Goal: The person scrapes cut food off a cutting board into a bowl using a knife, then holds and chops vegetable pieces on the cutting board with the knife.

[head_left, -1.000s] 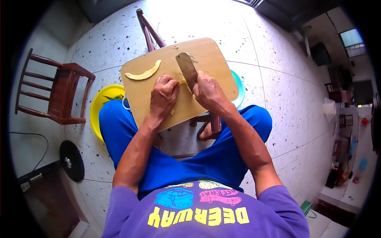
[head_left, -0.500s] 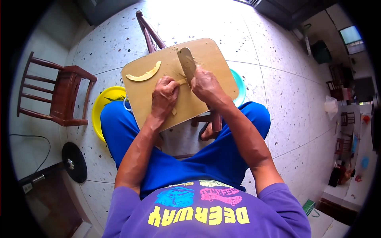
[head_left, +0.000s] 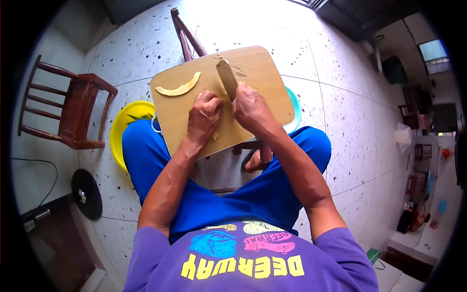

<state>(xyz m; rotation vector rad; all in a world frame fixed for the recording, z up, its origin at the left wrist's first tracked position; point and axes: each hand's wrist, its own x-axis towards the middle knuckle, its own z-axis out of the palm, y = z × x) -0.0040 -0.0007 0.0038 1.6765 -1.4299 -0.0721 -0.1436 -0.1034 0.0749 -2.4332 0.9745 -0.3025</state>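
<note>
My right hand [head_left: 250, 108] is wrapped round the handle of a cleaver [head_left: 226, 79], its blade pointing away from me over the wooden board [head_left: 265, 73]. Beside the blade, my left hand [head_left: 205, 116] rests on the board with its fingers curled. They press on a pale yellow piece, mostly hidden between hand and blade. A curved pale yellow slice [head_left: 180, 88] lies on the board at the upper left. A small yellow scrap [head_left: 215, 136] is next to my left wrist, and crumbs dot the far part of the board.
A yellow basin [head_left: 116, 134] with green leaves stands on the floor left of the board. Part of a turquoise basin [head_left: 295, 109] shows at the right. A wooden chair [head_left: 78, 112] is at the far left, with a black disc [head_left: 87, 194] below it.
The cleaver has shifted slightly left towards my left hand, and its blade now looks narrower. My left hand still presses in nearly the same spot.
</note>
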